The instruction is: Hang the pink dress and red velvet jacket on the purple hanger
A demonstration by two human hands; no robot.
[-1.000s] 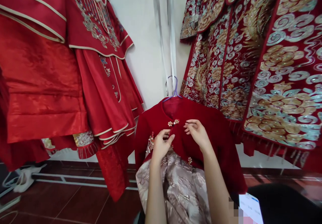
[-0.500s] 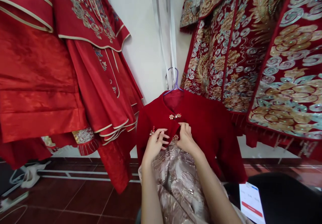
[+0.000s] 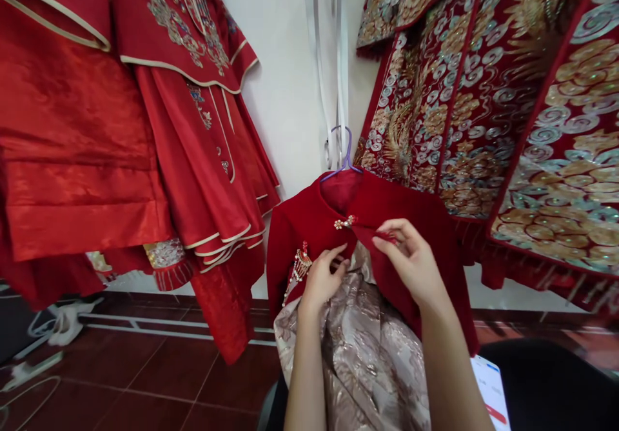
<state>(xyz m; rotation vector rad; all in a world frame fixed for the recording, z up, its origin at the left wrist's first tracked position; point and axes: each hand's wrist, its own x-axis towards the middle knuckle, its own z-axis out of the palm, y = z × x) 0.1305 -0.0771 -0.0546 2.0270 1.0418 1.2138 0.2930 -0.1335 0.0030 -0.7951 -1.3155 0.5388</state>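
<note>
A dark red velvet jacket (image 3: 300, 218) hangs in front of me on a purple hanger (image 3: 347, 153). A beaded flower clasp (image 3: 345, 222) joins its collar, and below that the front parts. My right hand (image 3: 411, 260) pinches the front edge on the right and holds it lifted outward. On the opposite edge, my left hand (image 3: 325, 279) has its fingers curled round the cloth, its grip partly hidden. A beaded tassel brooch (image 3: 300, 266) hangs on the jacket's left side. Shiny silvery-beige patterned fabric (image 3: 367, 347) shows beneath the opening and between my forearms.
Red garments with pale trim (image 3: 193, 160) hang at the left, and heavily embroidered red and gold ones (image 3: 449, 115) at the right. White straps (image 3: 341, 50) run down to the hanger. A phone (image 3: 491, 389) lies on a black seat (image 3: 551, 386). A white rack bar (image 3: 169, 329) crosses low at the left.
My right hand has moved right, pulling the jacket's edge away and opening the front below the collar clasp. My left hand's fingers have curled in, and more of the tassel brooch shows.
</note>
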